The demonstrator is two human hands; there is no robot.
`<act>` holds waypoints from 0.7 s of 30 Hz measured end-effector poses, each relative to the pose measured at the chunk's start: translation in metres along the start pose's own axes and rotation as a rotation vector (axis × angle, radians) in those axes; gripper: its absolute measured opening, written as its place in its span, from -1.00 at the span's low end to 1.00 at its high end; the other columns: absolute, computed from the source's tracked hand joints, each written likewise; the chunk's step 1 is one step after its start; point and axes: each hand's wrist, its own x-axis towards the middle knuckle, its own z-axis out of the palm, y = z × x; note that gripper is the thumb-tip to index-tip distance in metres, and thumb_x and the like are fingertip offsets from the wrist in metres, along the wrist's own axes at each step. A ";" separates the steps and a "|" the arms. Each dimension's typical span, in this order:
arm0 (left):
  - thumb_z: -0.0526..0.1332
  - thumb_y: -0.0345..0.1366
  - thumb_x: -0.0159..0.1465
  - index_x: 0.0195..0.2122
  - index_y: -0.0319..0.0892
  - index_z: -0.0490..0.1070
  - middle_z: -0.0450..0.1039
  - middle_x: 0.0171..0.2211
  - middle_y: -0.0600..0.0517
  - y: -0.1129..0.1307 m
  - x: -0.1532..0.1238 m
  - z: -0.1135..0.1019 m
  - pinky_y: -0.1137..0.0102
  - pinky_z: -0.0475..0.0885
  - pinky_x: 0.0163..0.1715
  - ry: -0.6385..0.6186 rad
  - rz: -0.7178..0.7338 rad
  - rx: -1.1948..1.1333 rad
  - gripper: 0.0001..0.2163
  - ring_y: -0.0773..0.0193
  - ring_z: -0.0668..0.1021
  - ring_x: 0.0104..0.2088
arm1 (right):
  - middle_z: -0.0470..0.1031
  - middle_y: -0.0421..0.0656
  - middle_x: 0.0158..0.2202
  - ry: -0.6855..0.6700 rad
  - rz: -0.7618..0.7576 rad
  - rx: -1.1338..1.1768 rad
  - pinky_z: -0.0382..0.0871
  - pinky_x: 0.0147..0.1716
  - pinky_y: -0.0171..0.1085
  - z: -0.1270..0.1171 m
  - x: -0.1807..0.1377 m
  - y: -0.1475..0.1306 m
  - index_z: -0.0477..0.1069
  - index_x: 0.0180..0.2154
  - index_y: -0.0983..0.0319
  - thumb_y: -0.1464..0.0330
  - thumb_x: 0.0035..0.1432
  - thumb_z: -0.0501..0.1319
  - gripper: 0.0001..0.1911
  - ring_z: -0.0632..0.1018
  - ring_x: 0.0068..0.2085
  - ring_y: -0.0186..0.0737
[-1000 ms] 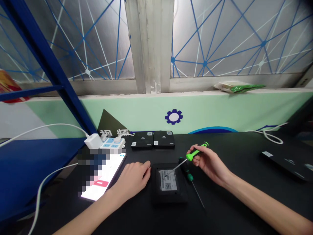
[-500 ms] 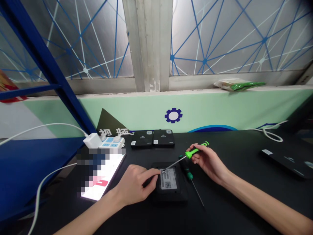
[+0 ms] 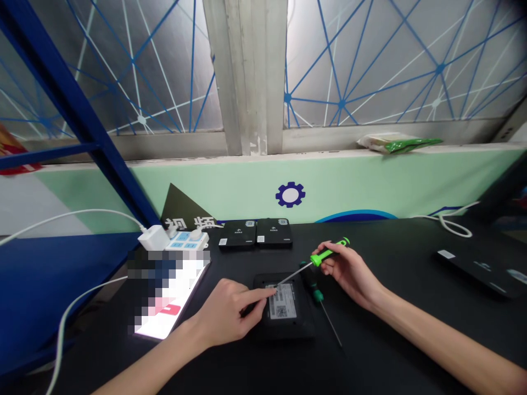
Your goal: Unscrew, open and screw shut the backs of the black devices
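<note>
A black box (image 3: 303, 318) with a white printed label (image 3: 287, 307) lies on the dark table. My left hand (image 3: 230, 310) reaches over it from the left, its index finger stretched onto the label's upper part and its thumb apart below. My right hand (image 3: 346, 271) grips a screwdriver (image 3: 321, 258) by its bright green and black handle. The shaft slants down to the left, its tip at the label beside my left index fingertip. Whatever lies under that fingertip is hidden. A second screwdriver (image 3: 318, 296) with a dark green handle lies right of the box, below my right hand.
Two black boxes stand side by side at the back, a left one (image 3: 237, 236) and a right one (image 3: 274, 234). Another black box (image 3: 481, 274) lies far right. A lit tablet-like screen (image 3: 164, 312), a power strip (image 3: 187, 241) and white cables (image 3: 61, 329) are on the left.
My left index finger has slid right along the label, covering small dark bits seen there before. My right hand and its screwdriver have hardly moved. The camera's view has shifted slightly.
</note>
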 end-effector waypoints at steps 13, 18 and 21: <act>0.05 -0.39 0.37 0.08 -0.11 0.47 0.34 -0.67 0.18 0.002 -0.001 0.000 0.41 0.22 -0.58 -0.025 0.069 -0.067 -0.68 0.34 0.39 -0.66 | 0.62 -0.08 -0.31 0.022 0.059 0.061 0.43 -0.41 -0.29 -0.002 0.001 0.001 0.57 -0.35 0.27 0.32 0.05 0.39 -0.86 0.54 -0.41 -0.25; 0.11 -0.29 0.34 -0.09 -0.14 0.41 0.20 -0.67 0.24 0.005 0.001 -0.004 0.43 0.19 -0.58 0.021 -0.112 -0.060 -0.83 0.37 0.32 -0.67 | 0.62 -0.08 -0.28 -0.007 0.074 0.056 0.44 -0.37 -0.28 0.000 -0.001 0.002 0.57 -0.34 0.27 0.33 0.06 0.39 -0.86 0.55 -0.39 -0.25; 0.13 -0.24 0.29 -0.47 -0.12 0.24 0.09 -0.67 0.22 0.004 0.002 -0.006 0.41 0.09 -0.61 0.037 -0.202 0.011 -0.81 0.38 0.22 -0.67 | 0.63 -0.08 -0.27 -0.016 0.079 0.049 0.43 -0.35 -0.27 0.000 -0.002 0.004 0.57 -0.35 0.27 0.32 0.06 0.39 -0.86 0.56 -0.38 -0.25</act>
